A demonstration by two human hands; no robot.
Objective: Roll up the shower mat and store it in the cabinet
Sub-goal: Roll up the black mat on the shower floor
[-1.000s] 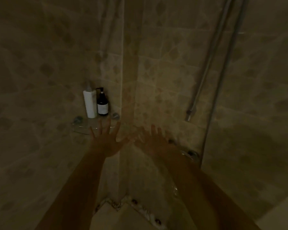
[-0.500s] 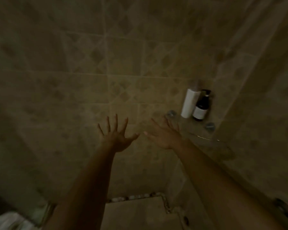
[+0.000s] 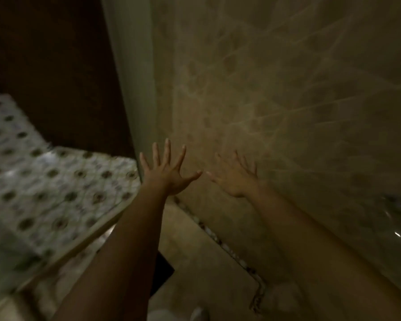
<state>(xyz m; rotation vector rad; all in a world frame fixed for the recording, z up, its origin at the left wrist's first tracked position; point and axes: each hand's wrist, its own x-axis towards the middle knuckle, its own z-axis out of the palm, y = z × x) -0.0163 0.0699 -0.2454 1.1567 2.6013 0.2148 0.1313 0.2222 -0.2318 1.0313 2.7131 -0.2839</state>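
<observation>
Mat (image 3: 51,188): white, dotted pattern, blurred; lies flat left of and below the left hand (image 3: 169,176), apart from it. Left hand: fingers spread wide, empty. Right hand (image 3: 237,180): fingers spread wide, empty, thumbs nearly meeting. Tiled wall (image 3: 287,89) stands beyond both hands. Pebble strip (image 3: 225,247) borders the smooth floor below.

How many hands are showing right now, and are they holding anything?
2. The left hand is spread open at centre, beside the pale wall edge. The right hand is spread open just right of it, before the tiled wall. Both are empty.
</observation>
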